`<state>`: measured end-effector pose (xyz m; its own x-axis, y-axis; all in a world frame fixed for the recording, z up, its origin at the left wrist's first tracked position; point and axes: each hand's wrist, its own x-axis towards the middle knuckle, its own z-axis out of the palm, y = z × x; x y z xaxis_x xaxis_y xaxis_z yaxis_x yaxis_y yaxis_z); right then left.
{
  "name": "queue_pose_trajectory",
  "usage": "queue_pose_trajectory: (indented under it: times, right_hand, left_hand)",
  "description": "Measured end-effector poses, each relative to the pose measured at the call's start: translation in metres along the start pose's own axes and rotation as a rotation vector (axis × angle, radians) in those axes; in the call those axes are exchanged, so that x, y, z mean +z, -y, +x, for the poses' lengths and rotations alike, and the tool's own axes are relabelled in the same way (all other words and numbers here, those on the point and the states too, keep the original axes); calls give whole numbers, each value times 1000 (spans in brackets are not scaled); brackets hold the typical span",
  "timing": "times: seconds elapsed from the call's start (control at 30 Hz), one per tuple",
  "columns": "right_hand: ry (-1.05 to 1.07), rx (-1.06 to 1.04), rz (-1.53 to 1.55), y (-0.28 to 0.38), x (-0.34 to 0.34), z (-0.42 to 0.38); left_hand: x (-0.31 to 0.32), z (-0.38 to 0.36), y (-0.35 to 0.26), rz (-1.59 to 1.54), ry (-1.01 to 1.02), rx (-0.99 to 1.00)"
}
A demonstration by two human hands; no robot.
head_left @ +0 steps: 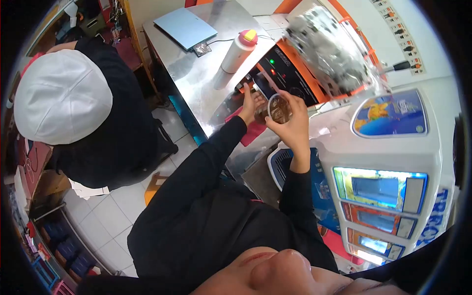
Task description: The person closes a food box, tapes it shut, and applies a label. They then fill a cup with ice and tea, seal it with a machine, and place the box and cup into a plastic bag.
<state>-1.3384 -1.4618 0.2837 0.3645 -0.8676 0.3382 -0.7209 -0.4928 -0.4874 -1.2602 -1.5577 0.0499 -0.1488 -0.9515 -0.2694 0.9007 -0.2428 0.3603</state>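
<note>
My black sleeves (pixel 211 196) run up-frame toward the counter. Right hand (pixel 294 125) is wrapped around a clear cup (pixel 279 109) of dark drink, mouth tilted toward me. Left hand (pixel 250 105), fingers loosely open, touches the cup's left side, just before the orange machine (pixel 295 69).

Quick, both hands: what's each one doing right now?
Left hand: fingers open, flat against the side of the cup.
Right hand: closed around the cup, holding it up.
</note>
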Motion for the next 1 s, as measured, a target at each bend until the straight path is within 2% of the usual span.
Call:
queue_pose_trajectory:
  times: [0.07,0.13,0.2,0.27,0.33,0.4,0.47,0.53,0.6,0.73,0.87,0.93,1.0]
  right_hand:
    - [1,30,-7,0,12,13]
    - [-65,11,-102,1,23,25]
    - [-58,44,-116,-1,33,33]
    - [-87,37,-127,-11,48,37]
    - [-74,50,-115,-17,60,38]
    - [-67,46,-114,-28,72,40]
    - [-31,68,-91,-46,88,35]
    - [1,51,-127,-66,102,29]
    - [119,67,28,-73,106,27]
    - [158,7,-170,-70,98,22]
    - [184,105,98,-69,94,22]
    - [152,56,79,-70,89,19]
    - [129,5,68,-59,79,20]
  left_hand:
    - [-49,23,28,-33,-15,5]
    - [-18,-58,-10,50,-314,-39]
    - [-39,-92,-13,-30,-241,45]
    - [-41,-124,-26,-39,-302,-71]
    - [-61,-119,-22,-67,-248,-85]
    - [-49,-118,-22,-16,-363,-23]
    - [-45,-125,-28,-36,-381,-85]
    - [-55,-134,-31,-43,-297,-135]
    - [-52,-151,-42,-53,-221,-151]
    - [-50,-189,-51,-155,-78,-206]
    - [-36,-207,-57,-122,-9,-75]
    - [-29,-208,-56,112,-22,46]
    - [-34,-196,-53,171,-11,32]
